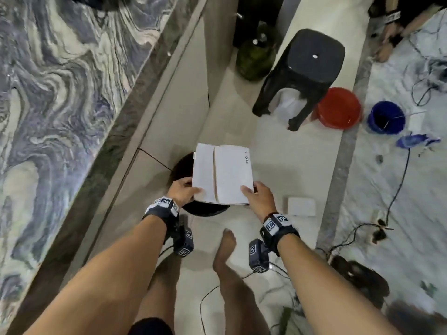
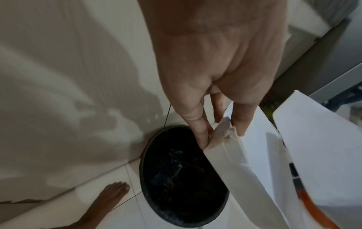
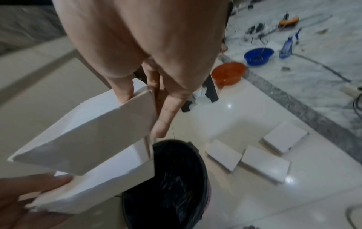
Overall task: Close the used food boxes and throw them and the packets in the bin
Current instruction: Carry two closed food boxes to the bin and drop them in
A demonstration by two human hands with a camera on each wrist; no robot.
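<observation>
From the head camera, two white food boxes (image 1: 222, 174) lie side by side, held above a black bin (image 1: 205, 209) that stands on the pale tiled floor (image 1: 273, 151). The left hand (image 1: 182, 191) grips the near left corner of the left box, thumb on top and fingers underneath. The right hand (image 1: 260, 198) grips the near right corner of the right box in the same way, thumb laid on the top face. Another white box (image 1: 301, 206) lies on the floor just to the right of the bin. Farther off stand a black stool (image 1: 312, 61), a red bowl (image 1: 338, 108), a blue bowl (image 1: 386, 118) and a green bottle (image 1: 256, 58).

From the left wrist, the left hand (image 2: 213, 65) pinches a box corner (image 2: 221, 134) between thumb and fingertips (image 2: 201, 136). The bin's open mouth (image 2: 182, 173), lined in dark plastic, lies directly below, and the box reaches over its right part. A bare foot (image 2: 111, 195) stands on the tiles to the left of the bin.

From the right wrist, the right hand (image 3: 149, 51) clamps the upper box (image 3: 94, 134) at its corner, thumb on one face and fingers (image 3: 166, 117) down the other. The second box sits just beneath it, its far end in the left hand's fingers (image 3: 39, 187). The bin (image 3: 172, 178) opens below both. Three closed white boxes (image 3: 254, 156) lie on the floor to the right of the bin.
</observation>
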